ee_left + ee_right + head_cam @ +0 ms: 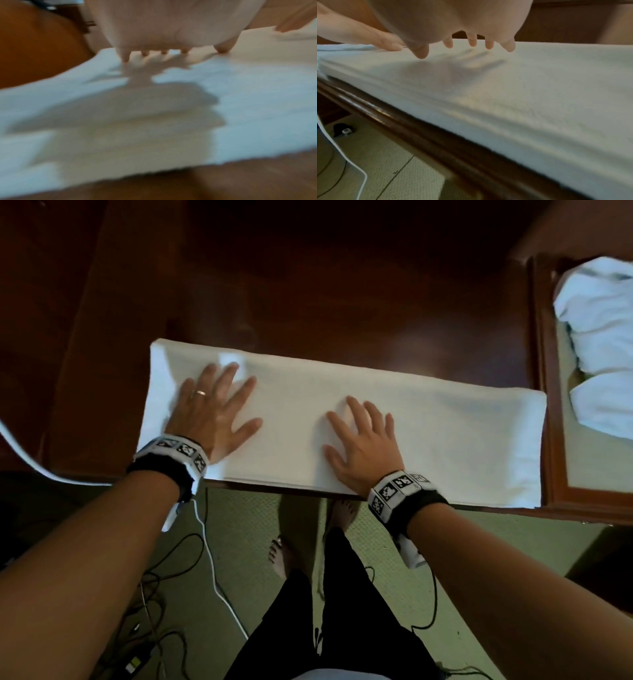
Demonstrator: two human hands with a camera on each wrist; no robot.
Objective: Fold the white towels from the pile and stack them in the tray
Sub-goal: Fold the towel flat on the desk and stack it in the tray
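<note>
Hands, left (212,409) and right (363,440), flat and spread on folded towel (445,436); tray (561,494) only in head view.

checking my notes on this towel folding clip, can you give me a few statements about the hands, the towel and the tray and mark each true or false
1. Both hands, the left hand and the right hand, lie flat with spread fingers on the long white folded towel. True.
2. The towel hangs mostly off the dark polished wooden table. False: it lies flat on the table along its near edge.
3. The brown wooden tray sits at the towel's right end. True.
4. The tray holds only neatly folded towels. False: the white towels in it look crumpled.
5. The right hand pinches a towel corner. False: it rests open near the towel's middle.
</note>
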